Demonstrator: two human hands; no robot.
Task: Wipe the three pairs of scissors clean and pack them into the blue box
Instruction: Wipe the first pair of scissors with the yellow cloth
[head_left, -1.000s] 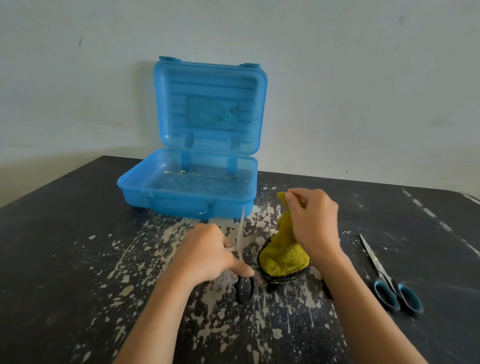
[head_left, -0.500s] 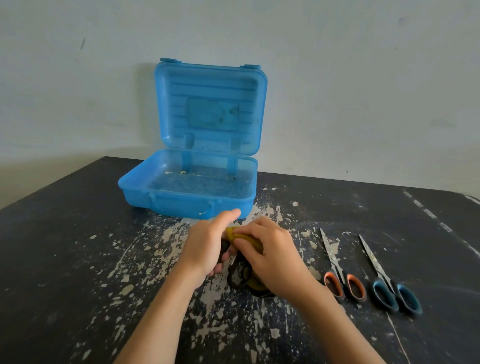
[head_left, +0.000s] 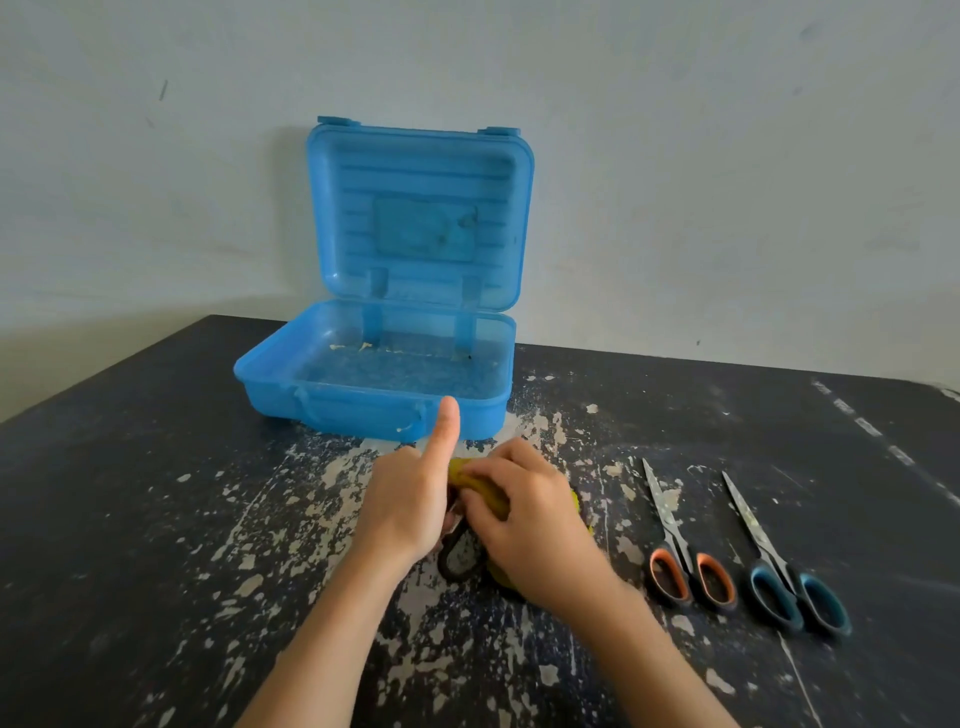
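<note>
Wiping grip: the left hand (head_left: 410, 509), thumb raised, holds the black scissors (head_left: 460, 558) steady on the table (head_left: 156, 519) just before the open box (head_left: 363, 410), so that the right hand (head_left: 524, 525) can clench the cloth (head_left: 485, 488) round their blades; the orange scissors (head_left: 685, 566) and the blue scissors (head_left: 784, 582) lie apart, rightward.

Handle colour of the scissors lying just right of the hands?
Orange with black edging on those scissors; the head view shows it.

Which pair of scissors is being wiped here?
The black-handled pair: left hand holds it, right hand presses the yellow cloth on it. The orange-handled pair and the blue-handled pair lie untouched.
</note>
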